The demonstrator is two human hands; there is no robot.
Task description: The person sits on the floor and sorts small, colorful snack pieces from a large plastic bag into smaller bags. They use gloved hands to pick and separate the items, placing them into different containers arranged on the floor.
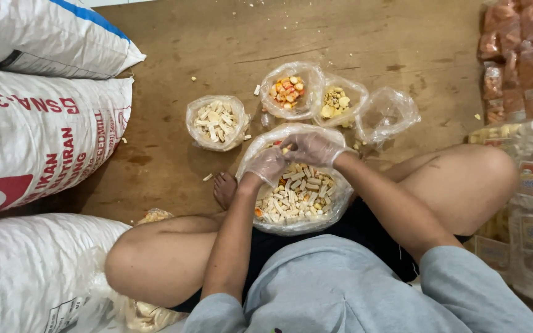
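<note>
Gloved hands meet over the large clear bag of pale snack sticks [297, 196] in the person's lap. Left hand [265, 165] is loosely curled, its grip unclear; right hand [313, 148] pinches a small piece [285, 150] between its fingertips.

Worn brown wooden floor [353, 37] strewn with crumbs, white woven sacks [38, 135] left, packaged snacks [525, 61] right

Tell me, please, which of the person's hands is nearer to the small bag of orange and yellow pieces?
The right hand. It lies just below the small bag of orange and yellow pieces, over the big bag's far rim. The left hand sits lower and farther left.
</note>
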